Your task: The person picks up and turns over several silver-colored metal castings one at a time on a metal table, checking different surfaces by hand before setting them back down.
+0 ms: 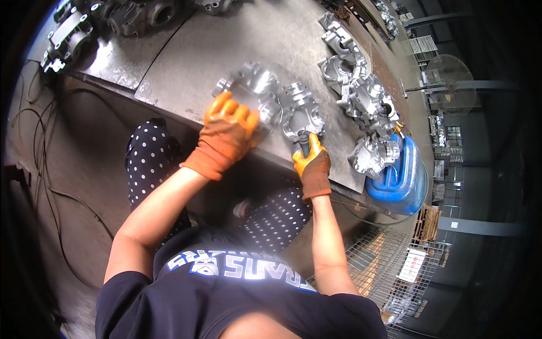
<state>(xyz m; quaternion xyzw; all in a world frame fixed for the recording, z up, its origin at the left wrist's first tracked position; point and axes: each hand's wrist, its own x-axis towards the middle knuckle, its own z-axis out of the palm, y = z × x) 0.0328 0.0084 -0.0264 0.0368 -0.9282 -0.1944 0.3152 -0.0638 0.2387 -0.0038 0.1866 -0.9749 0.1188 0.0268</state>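
My left hand (228, 127), in an orange work glove, is closed on the near-left edge of a silver metal casting (255, 85). That casting is smeared by motion. Beside it on the right lies a second open-bored metal casting (303, 116), flat on the metal table. My right hand (311, 164), gloved in yellow and brown, is wrapped round a dark cylindrical hand tool (305, 144). The tool's upper end is against or just short of the near side of the second casting; I cannot tell which. Its lower part is hidden in my palm.
A row of several silver castings (367, 96) stands along the table's right side. Darker castings (68, 37) sit at the far left. A blue plastic container (395, 183) is off the right corner, above a wire mesh cage (389, 254). Cables (48, 147) lie on the left floor.
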